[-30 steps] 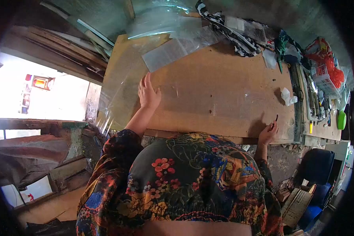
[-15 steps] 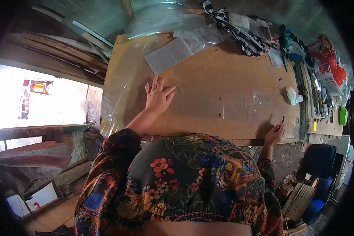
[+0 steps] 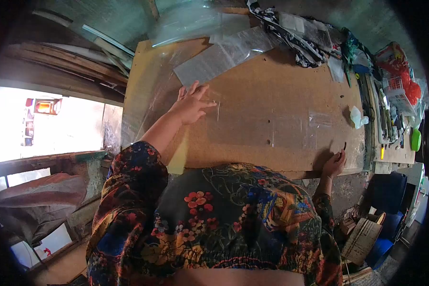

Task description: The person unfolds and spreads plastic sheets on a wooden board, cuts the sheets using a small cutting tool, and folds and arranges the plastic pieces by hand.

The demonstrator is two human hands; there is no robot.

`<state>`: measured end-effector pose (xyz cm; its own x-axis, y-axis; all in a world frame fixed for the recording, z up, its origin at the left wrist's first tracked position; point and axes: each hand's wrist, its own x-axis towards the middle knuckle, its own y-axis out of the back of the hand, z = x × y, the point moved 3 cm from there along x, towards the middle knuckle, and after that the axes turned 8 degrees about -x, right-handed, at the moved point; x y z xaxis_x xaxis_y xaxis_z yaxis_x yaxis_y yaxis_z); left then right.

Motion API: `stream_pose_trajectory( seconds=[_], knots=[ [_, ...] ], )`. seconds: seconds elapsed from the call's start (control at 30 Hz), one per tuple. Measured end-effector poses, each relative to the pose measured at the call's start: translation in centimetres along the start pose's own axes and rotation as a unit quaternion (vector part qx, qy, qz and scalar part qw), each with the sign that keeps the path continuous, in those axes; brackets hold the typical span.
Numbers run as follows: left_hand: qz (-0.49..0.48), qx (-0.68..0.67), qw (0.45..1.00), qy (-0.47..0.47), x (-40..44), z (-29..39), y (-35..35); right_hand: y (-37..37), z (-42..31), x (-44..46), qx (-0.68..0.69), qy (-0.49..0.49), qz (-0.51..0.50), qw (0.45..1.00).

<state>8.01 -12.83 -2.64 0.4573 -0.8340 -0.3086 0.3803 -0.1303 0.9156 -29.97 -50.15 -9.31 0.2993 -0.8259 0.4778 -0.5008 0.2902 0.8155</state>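
Left hand [image 3: 189, 107]: one, fingers spread apart, palm down, gripping nothing; whether they press down cannot be told.
Right hand [image 3: 334, 165]: one, near the surface's near edge, fingers closed on a slim dark item [image 3: 345, 146] that projects beyond the fingertips.
Surface [image 3: 252, 152]: brown board, beneath and between both sets of fingers.
Clear plastic film [image 3: 320, 119]: glinting, lying between the two sets of fingers, nearer the right.
Translucent plastic strip [image 3: 209, 62]: slanting, just beyond the left fingers.
Crumpled white piece [image 3: 358, 117]: beyond the right fingers, near them.
Black-and-white cloth [image 3: 306, 53]: bunched, well beyond the right fingers.
White basket [image 3: 393, 86]: to the right of the right fingers and farther off, with a red bag [image 3: 405, 81].
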Motion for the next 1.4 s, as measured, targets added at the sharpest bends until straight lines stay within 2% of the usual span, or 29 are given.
stream_pose_trajectory(
  seconds=[0.3,0.47,0.53,0.63,0.73,1.03,1.13,1.4],
  knots=[
    [0.081,-0.041,0.995,0.028,-0.1,0.6,-0.9,0.3,-0.1,0.0,-0.01,0.008,0.003,1.0],
    [0.076,-0.029,0.996,0.027,-0.1,0.1,-1.1,0.3,-0.5,0.1,-0.008,0.008,0.004,1.0],
    [0.075,-0.024,0.997,0.028,-0.2,0.2,-1.2,0.9,-1.2,0.1,-0.012,-0.027,-0.022,0.999],
    [0.078,-0.019,0.996,0.04,-0.4,0.4,-1.3,0.3,-0.3,0.1,-0.005,-0.003,0.0,1.0],
    [0.078,-0.019,0.996,0.041,-0.5,0.4,-1.2,-0.2,0.5,0.0,-0.037,-0.015,-0.01,0.999],
    [0.057,-0.005,0.998,0.034,-0.3,0.3,-0.9,0.2,-0.2,0.0,-0.023,-0.034,-0.022,0.999],
    [0.055,-0.006,0.998,0.042,-0.3,0.3,-0.7,0.0,-0.1,0.0,0.011,-0.029,-0.018,0.999],
    [0.054,0.005,0.998,0.034,-0.2,0.1,-0.9,0.4,-0.5,0.0,-0.004,-0.016,-0.005,1.0]
  ],
)
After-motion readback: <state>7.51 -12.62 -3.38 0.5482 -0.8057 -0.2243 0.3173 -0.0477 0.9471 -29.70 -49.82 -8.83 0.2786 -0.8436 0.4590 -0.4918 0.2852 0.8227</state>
